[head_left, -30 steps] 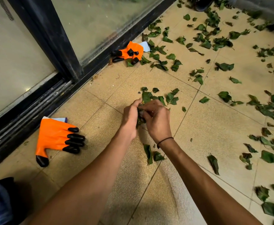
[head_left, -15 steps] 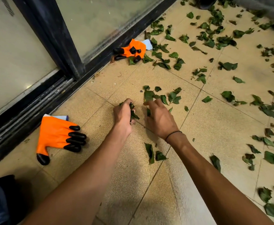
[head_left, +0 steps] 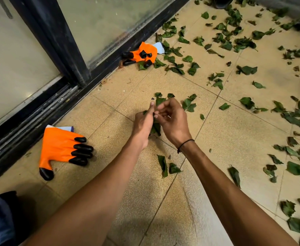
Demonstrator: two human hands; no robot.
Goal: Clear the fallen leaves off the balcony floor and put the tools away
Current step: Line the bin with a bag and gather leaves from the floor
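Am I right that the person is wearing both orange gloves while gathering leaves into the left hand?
Not quite: the head view shows both hands bare. One orange glove lies on the floor tiles by the door track, the other glove farther along it. The rest holds: the left hand holds a bunch of leaves, with the right hand beside it.

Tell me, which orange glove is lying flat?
The near glove by the door track, fingers spread flat. The far glove lies crumpled among leaves.

Orange rubber glove with black claw tips point(head_left: 62, 148) lies at the tiled balcony floor's point(head_left: 234, 132) left edge, beside the black sliding-door track point(head_left: 39, 110); second crumpled orange glove point(head_left: 144, 55) farther along it; scattered green leaves point(head_left: 245, 70) spread right.
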